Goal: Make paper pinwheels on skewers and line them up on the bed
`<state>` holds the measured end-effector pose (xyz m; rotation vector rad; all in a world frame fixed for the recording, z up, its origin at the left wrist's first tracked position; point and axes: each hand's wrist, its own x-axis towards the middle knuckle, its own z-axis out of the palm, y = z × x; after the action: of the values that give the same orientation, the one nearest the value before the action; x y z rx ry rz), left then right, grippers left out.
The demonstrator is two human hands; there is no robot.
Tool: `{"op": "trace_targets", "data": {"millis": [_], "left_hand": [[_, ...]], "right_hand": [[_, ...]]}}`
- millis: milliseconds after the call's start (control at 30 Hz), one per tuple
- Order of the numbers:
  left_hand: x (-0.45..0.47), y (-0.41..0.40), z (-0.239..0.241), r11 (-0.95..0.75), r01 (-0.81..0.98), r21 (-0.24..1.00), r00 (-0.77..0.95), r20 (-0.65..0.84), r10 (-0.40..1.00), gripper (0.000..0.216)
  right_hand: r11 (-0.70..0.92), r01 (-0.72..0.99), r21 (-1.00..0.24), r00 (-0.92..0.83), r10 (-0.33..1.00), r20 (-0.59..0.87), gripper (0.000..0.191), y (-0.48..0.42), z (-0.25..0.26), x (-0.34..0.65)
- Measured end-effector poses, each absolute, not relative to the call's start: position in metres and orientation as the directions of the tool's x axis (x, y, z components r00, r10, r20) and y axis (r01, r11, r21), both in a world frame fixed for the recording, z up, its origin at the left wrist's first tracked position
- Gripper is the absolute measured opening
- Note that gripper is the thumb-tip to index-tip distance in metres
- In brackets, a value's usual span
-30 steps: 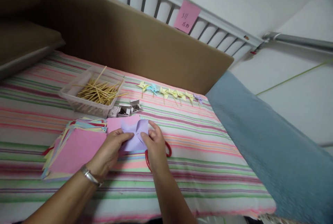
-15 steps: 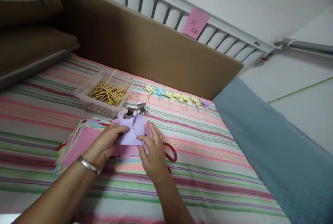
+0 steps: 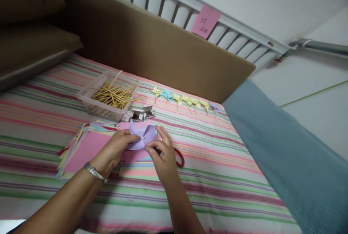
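Purple paper is held over a pink sheet, well inside the near edge of the surface. Left hand: grip closed near the paper's centre. Right hand: grip pinching its lower edge. Apparent step: folding corners inward; next calls for steady centre pressure.

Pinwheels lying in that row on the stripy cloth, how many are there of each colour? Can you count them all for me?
Yellow pinwheels: 5
Light blue pinwheel: 1
Purple pinwheel: 1
Total in the row: 7
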<state>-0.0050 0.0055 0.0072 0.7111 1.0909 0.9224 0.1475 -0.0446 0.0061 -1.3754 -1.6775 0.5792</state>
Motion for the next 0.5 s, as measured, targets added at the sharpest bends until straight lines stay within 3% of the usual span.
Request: {"op": "trace_targets", "data": {"millis": [133,500], "left_hand": [[0.0000,0.0008,0.0046,0.447,-0.205,0.871,0.170,-0.418,0.893,0.015],[0.0041,-0.0018,-0.0002,0.448,-0.151,0.881,0.252,-0.404,0.879,0.018]], "right_hand": [[0.223,0.501,-0.836,0.070,0.953,0.295,0.006,-0.0432,0.0039,0.1461],[0.156,0.585,-0.796,0.087,0.964,0.252,0.009,-0.0422,0.0011,0.1460]]}}
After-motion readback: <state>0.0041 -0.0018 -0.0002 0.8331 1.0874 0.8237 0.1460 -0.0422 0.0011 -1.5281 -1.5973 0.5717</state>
